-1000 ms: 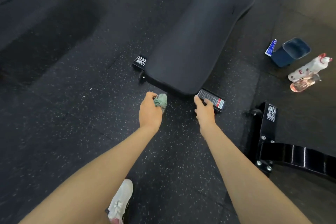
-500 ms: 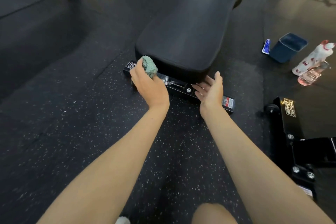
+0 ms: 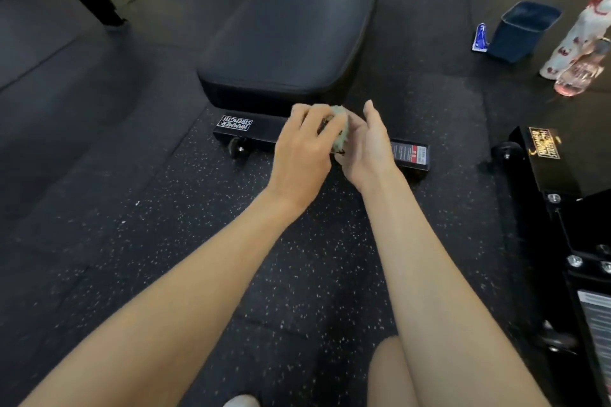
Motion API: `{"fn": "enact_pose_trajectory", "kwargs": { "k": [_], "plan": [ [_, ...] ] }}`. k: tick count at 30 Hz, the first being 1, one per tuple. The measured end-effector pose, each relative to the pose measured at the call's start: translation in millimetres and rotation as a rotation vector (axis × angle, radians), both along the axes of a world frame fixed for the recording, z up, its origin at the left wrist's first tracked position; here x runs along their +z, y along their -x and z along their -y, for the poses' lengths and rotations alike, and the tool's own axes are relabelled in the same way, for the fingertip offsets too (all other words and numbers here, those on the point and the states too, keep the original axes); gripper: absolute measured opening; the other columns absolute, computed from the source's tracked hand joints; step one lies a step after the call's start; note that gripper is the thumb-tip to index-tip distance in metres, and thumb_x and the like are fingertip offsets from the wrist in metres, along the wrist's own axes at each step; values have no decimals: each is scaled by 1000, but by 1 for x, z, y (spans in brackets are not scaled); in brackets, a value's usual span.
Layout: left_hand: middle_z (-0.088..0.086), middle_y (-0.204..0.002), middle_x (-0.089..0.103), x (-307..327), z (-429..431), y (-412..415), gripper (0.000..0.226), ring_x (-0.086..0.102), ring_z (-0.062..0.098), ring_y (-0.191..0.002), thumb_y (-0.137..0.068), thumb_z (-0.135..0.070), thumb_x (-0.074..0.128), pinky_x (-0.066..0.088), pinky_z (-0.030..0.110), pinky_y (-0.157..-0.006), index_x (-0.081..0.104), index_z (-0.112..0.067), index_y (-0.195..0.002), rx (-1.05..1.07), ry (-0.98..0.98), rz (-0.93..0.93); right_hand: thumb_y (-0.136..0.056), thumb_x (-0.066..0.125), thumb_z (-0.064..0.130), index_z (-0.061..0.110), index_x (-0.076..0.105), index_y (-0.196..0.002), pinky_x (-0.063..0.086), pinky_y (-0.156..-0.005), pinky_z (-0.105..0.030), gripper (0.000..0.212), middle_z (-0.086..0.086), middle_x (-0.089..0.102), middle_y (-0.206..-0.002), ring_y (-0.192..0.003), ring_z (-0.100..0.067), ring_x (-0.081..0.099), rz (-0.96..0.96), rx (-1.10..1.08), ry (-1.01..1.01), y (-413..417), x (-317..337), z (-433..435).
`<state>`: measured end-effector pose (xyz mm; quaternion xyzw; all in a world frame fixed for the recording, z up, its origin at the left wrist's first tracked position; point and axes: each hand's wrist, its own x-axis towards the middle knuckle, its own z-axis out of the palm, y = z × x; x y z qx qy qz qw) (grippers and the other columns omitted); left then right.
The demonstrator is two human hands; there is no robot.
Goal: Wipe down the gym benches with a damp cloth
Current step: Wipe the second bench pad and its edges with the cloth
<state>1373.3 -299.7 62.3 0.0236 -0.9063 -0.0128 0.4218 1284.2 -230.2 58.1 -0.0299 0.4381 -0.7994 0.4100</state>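
Note:
A black padded gym bench runs away from me, its near end over a black base bar with a white label. In front of that bar my left hand grips a bunched green cloth, fingers curled over it. My right hand is right beside it, palm turned toward the cloth and touching it, fingers fairly straight. Most of the cloth is hidden between the two hands.
On the floor at the right stand a blue bin, a small blue tube, a white bottle with red marks and a clear pink bottle. Another black bench frame sits at the right edge. Speckled rubber flooring lies all around.
My left hand carried the cloth from the bar's left end toward the middle. My right hand left the bar and came up against the cloth. The view moved closer.

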Motion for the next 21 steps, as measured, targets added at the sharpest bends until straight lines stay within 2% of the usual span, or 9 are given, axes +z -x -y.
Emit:
{"fn": "enact_pose_trajectory", "kwargs": {
  "k": [2,4,6,9,11,13,15,17,21],
  "plan": [
    [10,-96,65,8,15,5,26,50,23,-82,-88,9,46,50,33,-68,68,-2,-97,-29,292,16,-99,21,59,24,66,-115,7,-120,-48,59,1,58,-134,-137,-15,39,-44,41,-16,-2,-8,-2],
    [10,-93,66,9,22,8,22,55,25,-75,-91,6,47,49,33,-66,67,-2,-93,-26,518,83,-99,22,59,22,68,-113,9,-120,-48,61,-1,62,-131,-133,-14,44,-56,65,25,-4,-11,0],
    [10,-83,63,10,27,3,19,54,25,-68,-89,8,50,49,33,-64,66,-1,-84,-41,608,171,-100,23,57,20,69,-108,10,-120,-47,59,0,67,-120,-125,-13,51,-65,52,7,-6,-6,0],
    [10,-76,60,6,58,-26,16,46,25,-71,-81,13,56,43,34,-65,64,-1,-75,58,568,244,-101,21,54,17,68,-112,5,-117,-46,61,5,70,-110,-107,-9,58,-110,31,-77,-6,3,0],
    [12,-87,64,2,82,-58,17,40,26,-79,-84,14,52,43,35,-69,66,4,-86,68,494,223,-101,22,53,14,68,-118,2,-116,-47,62,4,70,-109,-103,-8,60,-115,10,-93,-6,5,1],
    [13,-92,66,3,80,-74,15,48,29,-77,-88,11,54,46,36,-72,67,6,-95,-27,549,217,-102,23,52,12,66,-121,5,-116,-45,62,1,69,-113,-101,-7,61,-114,1,-102,-7,4,3],
    [13,-90,66,9,57,-63,12,56,29,-72,-88,10,57,48,36,-71,68,5,-93,-111,620,220,-102,23,51,11,66,-121,11,-115,-42,62,0,69,-117,-101,-7,61,-138,8,-112,-13,4,4],
    [11,-86,65,12,36,-32,16,57,26,-68,-88,10,53,48,35,-69,68,3,-90,-128,652,161,-101,27,52,11,67,-119,14,-116,-37,61,0,71,-113,-104,-8,62,-128,18,-101,-14,2,3],
    [6,-84,64,19,29,1,19,51,24,-66,-90,7,50,46,31,-67,67,-1,-86,-33,607,106,-99,31,54,14,70,-114,13,-119,-46,57,1,70,-116,-116,-13,58,-113,7,-114,-11,3,1]
  ]
}}
